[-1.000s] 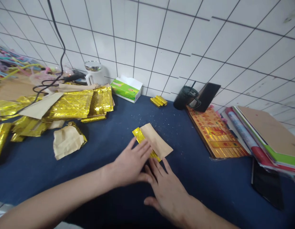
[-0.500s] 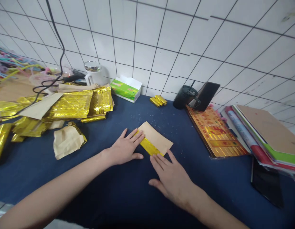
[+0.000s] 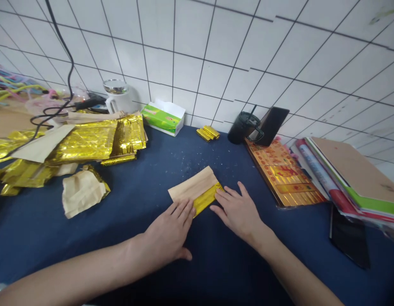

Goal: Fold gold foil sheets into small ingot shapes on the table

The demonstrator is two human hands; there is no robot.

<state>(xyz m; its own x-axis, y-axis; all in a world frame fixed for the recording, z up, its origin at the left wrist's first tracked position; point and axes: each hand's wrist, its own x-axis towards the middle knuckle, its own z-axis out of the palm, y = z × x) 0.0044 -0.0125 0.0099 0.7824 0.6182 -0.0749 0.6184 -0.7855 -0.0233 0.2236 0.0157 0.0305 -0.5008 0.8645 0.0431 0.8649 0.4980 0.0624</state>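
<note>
A folded piece of kraft paper (image 3: pixel 189 188) lies on the dark blue cloth (image 3: pixel 127 238), with a strip of gold foil (image 3: pixel 205 199) along its near right side. My left hand (image 3: pixel 167 231) rests flat at the near edge of the paper, fingertips on it. My right hand (image 3: pixel 237 212) lies to the right, fingertips touching the foil's right end. Neither hand grips anything. The part of the foil under the paper is hidden.
Stacked gold foil sheets (image 3: pixel 88 146) and crumpled kraft paper (image 3: pixel 82 195) lie at left. Small gold bars (image 3: pixel 207 133), a tissue box (image 3: pixel 163 119), a black cup (image 3: pixel 244 127) and a phone (image 3: pixel 271 125) stand by the tiled wall. A printed gold board (image 3: pixel 282 176) and books (image 3: pixel 353 178) lie at right.
The paper and foil have turned counterclockwise, bringing the foil to the near right side. My left hand has moved to the paper's near edge, and my right hand has shifted to the foil's right end.
</note>
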